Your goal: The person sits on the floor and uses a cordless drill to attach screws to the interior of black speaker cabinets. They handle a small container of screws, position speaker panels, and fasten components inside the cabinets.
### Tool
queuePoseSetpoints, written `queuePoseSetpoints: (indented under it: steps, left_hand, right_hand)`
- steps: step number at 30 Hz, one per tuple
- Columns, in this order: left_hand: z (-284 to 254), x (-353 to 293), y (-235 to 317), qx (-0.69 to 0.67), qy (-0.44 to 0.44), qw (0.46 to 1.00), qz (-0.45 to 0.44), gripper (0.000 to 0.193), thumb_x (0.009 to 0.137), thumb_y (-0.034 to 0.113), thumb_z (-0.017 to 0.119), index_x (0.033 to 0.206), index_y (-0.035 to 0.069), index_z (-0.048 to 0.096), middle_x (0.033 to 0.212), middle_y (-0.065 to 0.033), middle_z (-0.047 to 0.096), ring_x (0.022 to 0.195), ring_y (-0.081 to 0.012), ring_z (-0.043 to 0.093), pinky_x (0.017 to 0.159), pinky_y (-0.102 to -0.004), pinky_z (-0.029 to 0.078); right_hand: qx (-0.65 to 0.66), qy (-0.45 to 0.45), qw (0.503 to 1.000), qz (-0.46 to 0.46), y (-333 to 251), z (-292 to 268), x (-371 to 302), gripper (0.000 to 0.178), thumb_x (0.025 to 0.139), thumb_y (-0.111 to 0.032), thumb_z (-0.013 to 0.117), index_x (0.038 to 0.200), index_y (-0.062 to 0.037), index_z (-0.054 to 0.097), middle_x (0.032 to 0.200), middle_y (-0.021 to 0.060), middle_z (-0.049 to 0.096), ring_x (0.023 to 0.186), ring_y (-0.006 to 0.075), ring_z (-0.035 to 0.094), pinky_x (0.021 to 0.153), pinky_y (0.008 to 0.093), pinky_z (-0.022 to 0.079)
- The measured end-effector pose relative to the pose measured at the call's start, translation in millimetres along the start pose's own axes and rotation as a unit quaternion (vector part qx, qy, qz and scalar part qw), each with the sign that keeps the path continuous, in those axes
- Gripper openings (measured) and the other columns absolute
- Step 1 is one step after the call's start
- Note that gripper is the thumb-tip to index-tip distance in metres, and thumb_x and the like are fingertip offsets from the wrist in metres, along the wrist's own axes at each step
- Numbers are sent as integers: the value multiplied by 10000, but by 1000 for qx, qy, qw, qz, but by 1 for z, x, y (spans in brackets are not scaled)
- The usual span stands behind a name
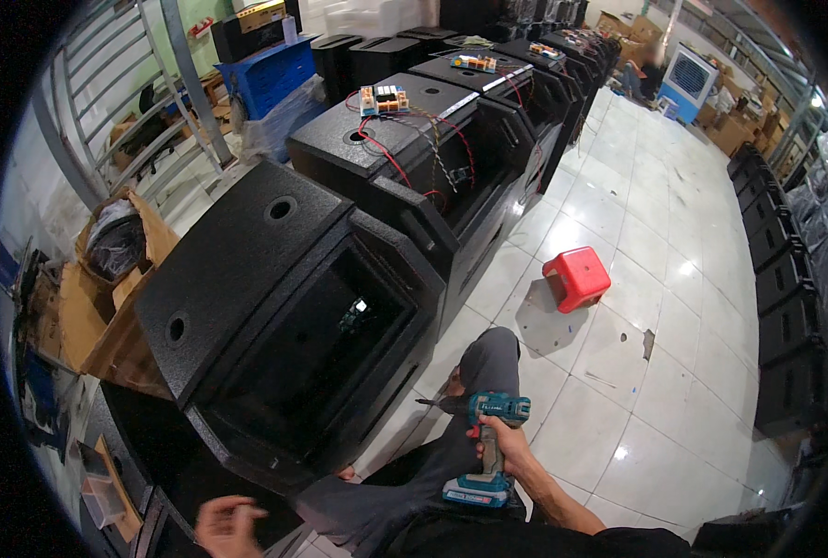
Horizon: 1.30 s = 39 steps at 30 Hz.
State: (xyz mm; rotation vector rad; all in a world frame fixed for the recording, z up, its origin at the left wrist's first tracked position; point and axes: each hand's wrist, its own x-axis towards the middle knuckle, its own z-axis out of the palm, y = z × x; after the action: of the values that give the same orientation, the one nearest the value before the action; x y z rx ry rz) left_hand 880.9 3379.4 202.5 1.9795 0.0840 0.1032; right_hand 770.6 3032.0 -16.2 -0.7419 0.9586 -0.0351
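Observation:
My right hand is wrapped round the grip of a teal and black cordless drill. Its long dark bit points left, toward the nearest black speaker cabinet, and touches nothing. That cabinet stands with its open front facing me, two round holes in its upper panel and a small shiny part inside. My left hand is at the lower left, slightly blurred, its fingers loosely bent and apart with nothing visible in them. Below it and to its left lies another dark cabinet part.
More speaker cabinets run back in a row, with circuit boards and red wires on top. A red plastic stool stands on the white tiled floor. A cardboard box is at the left. Black cabinets line the right side.

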Motion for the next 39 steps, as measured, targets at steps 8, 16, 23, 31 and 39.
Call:
queuePoseSetpoints:
  steps: [8,16,23,31,39]
  left_hand:
    - [147,-21,-81,-325,-136,913,-206,92,838,-15,654,900,-81,643,783,-142,656,662,-205,634,638,-327,529]
    - [165,-5,-94,-395,-127,869,-270,129,915,96,614,933,-31,606,881,-142,661,707,-214,658,698,-343,559]
    - [171,4,-57,-507,-128,810,-264,113,920,123,609,952,16,621,963,-122,680,898,-230,676,816,-378,562]
    - [167,5,-74,-529,-106,798,-269,118,910,132,620,965,30,635,967,-109,685,950,-239,670,852,-372,563]
    - [161,6,-79,-509,-107,805,-285,126,911,135,617,969,29,653,958,-121,693,945,-250,676,838,-378,568]
  right_hand:
    - [11,8,1000,11,0,-2,-2,266,861,-231,632,1039,-55,542,816,121,668,536,180,572,481,342,499]
    - [88,-134,987,-23,-1,-20,-31,355,844,-213,621,1123,-26,506,893,198,658,541,208,575,515,360,509]
    - [36,-265,959,-90,-12,-6,-59,452,783,-98,670,1189,28,516,972,241,664,603,220,620,567,364,527]
    - [37,-272,959,-72,-6,6,-64,428,798,-58,676,1193,23,532,964,215,677,619,193,609,563,335,517]
    - [6,-252,966,-62,-3,15,-71,422,802,-62,684,1188,22,537,969,214,678,622,178,600,571,328,514]
